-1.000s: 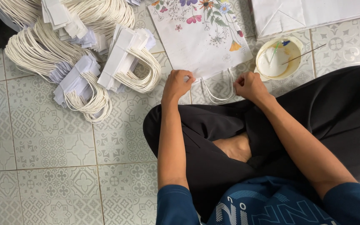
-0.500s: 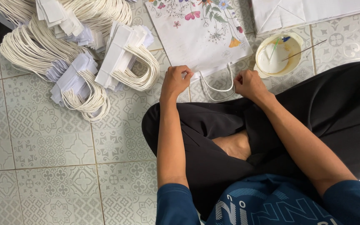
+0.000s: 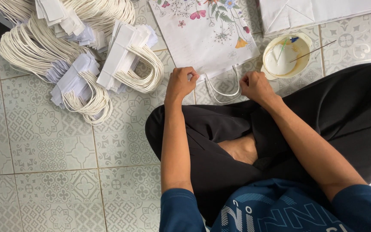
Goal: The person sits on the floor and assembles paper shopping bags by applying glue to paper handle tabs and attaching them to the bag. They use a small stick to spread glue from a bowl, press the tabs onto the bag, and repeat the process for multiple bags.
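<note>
A white paper bag (image 3: 202, 36) printed with flowers lies flat on the tiled floor in front of my crossed legs. Its white cord handle (image 3: 223, 88) loops out toward me from the near edge. My left hand (image 3: 181, 83) pinches the bag's near edge at the left of the handle. My right hand (image 3: 256, 86) is closed on the same edge at the right of the handle. Both forearms reach over my black trousers.
Piles of white cord handles with paper strips (image 3: 127, 64) lie to the left. A round bowl of white glue (image 3: 285, 56) with a thin stick stands right of the bag. More white paper sheets (image 3: 318, 13) lie at the top right.
Both hands have stayed on the bag's near edge. The view has shifted slightly, and the handle loop now shows more fully between the hands.
</note>
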